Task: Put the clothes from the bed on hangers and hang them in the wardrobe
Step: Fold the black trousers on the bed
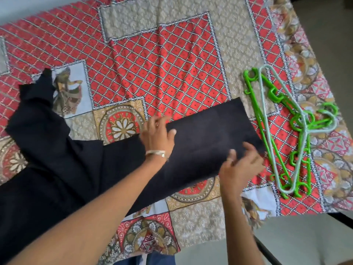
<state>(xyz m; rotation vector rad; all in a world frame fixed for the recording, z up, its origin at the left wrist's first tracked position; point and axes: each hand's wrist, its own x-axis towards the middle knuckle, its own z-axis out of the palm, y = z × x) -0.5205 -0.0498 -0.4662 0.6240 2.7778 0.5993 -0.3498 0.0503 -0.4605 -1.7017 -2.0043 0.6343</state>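
A black garment (206,134) lies spread across the patterned bed cover (162,60), its folded end stretching toward the right. My left hand (157,134) rests on its middle, fingers over the upper edge and thumb on the cloth. At the lower right corner of the folded end my right hand (238,165) touches the fabric with loosely spread fingers. A pile of hangers lies just right of the garment: bright green plastic ones (256,115) and a pale grey-green one (267,111) on top.
The bed's right edge (324,104) falls away to grey floor (298,240) at lower right. More black cloth (38,142) is bunched at the left. A dark bar (265,249) runs along the floor by the bed corner.
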